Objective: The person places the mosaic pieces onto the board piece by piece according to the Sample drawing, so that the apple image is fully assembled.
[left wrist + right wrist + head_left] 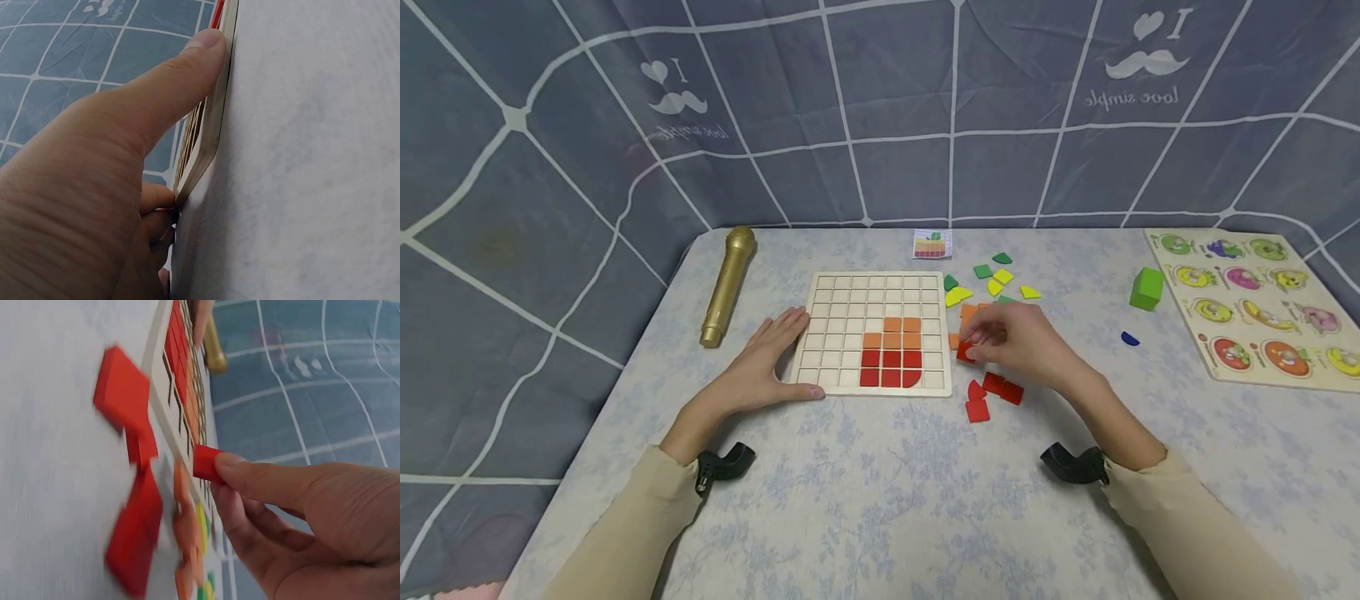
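A pale wooden grid board (835, 333) lies on the table, with red tiles (891, 358) and orange tiles (902, 325) set in its cells toward the right. My left hand (756, 367) rests against the board's near left corner, fingers straight along the left side and thumb (200, 59) on the near edge. Between thumb and fingertips, my right hand (1026, 342) pinches a red square tile (206, 462), held just off the board's right edge. Loose red tiles (977, 411) lie below that hand, and orange pieces (968, 312) are partly hidden behind it.
Green and yellow pieces (1030, 292) are scattered beyond the right hand, near a small picture card (932, 244). A gold microphone-shaped object (728, 287) lies at left. Farther right are a blue piece (1130, 338), a green block (1147, 288) and a fruit picture board (1213, 283).
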### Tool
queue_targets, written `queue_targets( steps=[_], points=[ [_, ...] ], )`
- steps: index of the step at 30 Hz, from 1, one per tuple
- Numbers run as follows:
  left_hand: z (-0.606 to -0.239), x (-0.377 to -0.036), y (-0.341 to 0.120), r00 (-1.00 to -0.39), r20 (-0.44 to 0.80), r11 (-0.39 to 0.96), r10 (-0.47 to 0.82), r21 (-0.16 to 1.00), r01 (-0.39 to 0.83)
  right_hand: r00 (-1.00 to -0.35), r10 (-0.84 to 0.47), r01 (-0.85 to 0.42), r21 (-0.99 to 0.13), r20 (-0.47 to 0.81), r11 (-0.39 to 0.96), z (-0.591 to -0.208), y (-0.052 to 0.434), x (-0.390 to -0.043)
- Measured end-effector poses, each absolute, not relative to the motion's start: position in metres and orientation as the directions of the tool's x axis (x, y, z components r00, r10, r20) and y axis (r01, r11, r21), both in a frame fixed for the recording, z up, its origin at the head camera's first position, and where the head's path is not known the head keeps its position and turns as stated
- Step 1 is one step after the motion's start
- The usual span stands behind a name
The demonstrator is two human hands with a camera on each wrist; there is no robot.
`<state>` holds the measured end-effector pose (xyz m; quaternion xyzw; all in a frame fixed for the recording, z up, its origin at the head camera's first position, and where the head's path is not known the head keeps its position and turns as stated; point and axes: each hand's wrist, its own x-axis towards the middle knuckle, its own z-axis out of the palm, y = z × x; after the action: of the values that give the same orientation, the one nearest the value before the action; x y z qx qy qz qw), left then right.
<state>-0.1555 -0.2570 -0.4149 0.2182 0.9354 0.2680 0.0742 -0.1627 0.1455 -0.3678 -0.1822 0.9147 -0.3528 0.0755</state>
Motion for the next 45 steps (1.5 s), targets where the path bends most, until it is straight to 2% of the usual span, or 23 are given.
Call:
queue_targets(
  steps=[7,13,21,33,45],
  points=[
    [-0.415,-0.157,-0.255,-0.891,-0.017,0.761,0.455,0.527,0.378,-0.911,-0.408,-0.327,-0.721,0.068,0.611,-0.365,0.1,-0.165],
    [-0.415,-0.156,-0.255,-0.893,-0.024,0.765,0.45,0.527,0.371,-0.889,-0.451,-0.339,-0.773,0.077,0.536,-0.365,0.052,-0.167],
    [-0.415,-0.155,-0.257,-0.889,-0.027,0.759,0.457,0.532,0.374,-0.899,-0.432,-0.308,-0.813,0.079,0.493,-0.382,0.011,-0.168],
    [-0.413,-0.155,-0.257,-0.891,-0.025,0.762,0.454,0.529,0.374,-0.882,-0.429,-0.424,-0.728,0.196,0.539,-0.398,-0.001,-0.163],
    [-0.413,-0.155,-0.257,-0.891,-0.026,0.757,0.454,0.538,0.37,-0.859,-0.489,-0.45,-0.676,0.15,0.583,-0.387,0.008,-0.159]
  ],
)
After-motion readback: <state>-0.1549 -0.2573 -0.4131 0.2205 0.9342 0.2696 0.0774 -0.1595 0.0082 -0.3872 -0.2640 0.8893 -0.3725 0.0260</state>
